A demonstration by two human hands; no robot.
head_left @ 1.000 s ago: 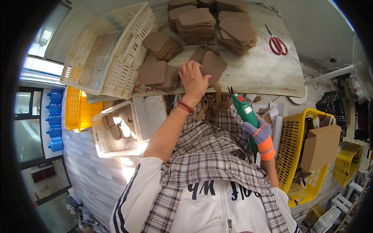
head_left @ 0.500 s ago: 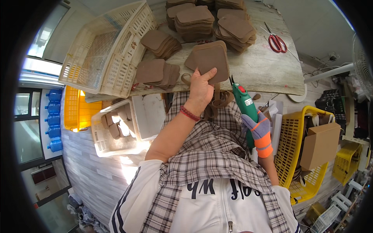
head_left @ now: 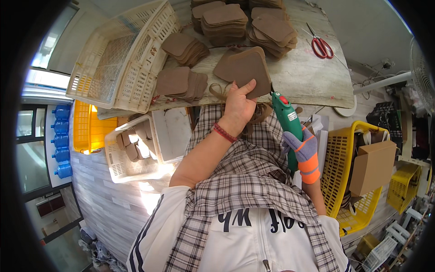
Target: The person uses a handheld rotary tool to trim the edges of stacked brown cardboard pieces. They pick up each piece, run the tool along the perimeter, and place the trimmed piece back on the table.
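Note:
My bare left hand (head_left: 240, 103) is closed on some flat brown panels (head_left: 248, 68) with rounded corners, thumb on top, at the table's near edge. In a grey and orange glove, my right hand (head_left: 301, 147) grips green electric scissors (head_left: 287, 115) with a red button. Their dark blades point up at the right edge of the held panels, close to or touching it; I cannot tell which. Below the panels, brown strips (head_left: 260, 114) hang over my checked apron. Stacks of similar brown panels (head_left: 224, 20) lie on the table beyond my left hand.
A white plastic crate (head_left: 136, 68) stands tilted at the table's left. Red-handled scissors (head_left: 321, 48) lie on the wooden table (head_left: 317, 86), far right. Below are a white basket (head_left: 118, 165) holding brown pieces, and a yellow basket (head_left: 337, 181) with a cardboard box (head_left: 374, 167).
My left hand has moved slightly right and turned the panels, bringing their right edge closer to the blades. The right hand has shifted only a little.

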